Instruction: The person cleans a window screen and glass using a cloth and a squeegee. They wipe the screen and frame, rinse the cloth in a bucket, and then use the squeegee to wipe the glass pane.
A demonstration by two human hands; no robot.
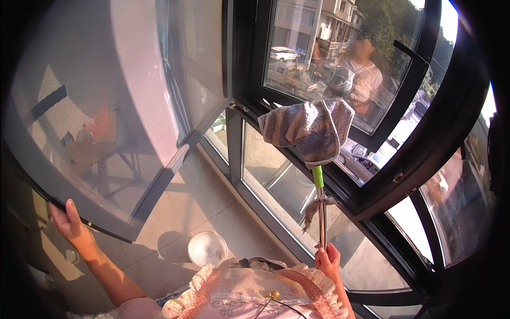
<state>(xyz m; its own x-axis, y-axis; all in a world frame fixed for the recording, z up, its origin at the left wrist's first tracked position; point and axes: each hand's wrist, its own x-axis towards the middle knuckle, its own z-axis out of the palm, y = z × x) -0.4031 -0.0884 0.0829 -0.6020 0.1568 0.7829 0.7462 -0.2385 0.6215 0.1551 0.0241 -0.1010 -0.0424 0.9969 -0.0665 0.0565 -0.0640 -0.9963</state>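
My left hand point(73, 228) grips the outer edge of an open mesh screen sash point(157, 195), thumb on its grey frame. My right hand point(328, 258) is closed around a metal pole point(322, 223) with a green collar point(317, 176). A striped terry cloth point(306, 129) covers the pole's head, which stands before the lower part of the dark window frame. A scrap of grey cloth point(312, 209) is tied around the pole below the collar. Behind the cloth, an opened glass window sash point(334, 75) reflects a person and a street.
A white bucket point(207, 249) with cloudy contents stands on the tiled floor point(159, 235) near my body. Fixed lower glass panes point(275, 179) run along the right. A window handle point(410, 52) juts from the opened sash. A bluish curtain point(171, 91) shows through the screen.
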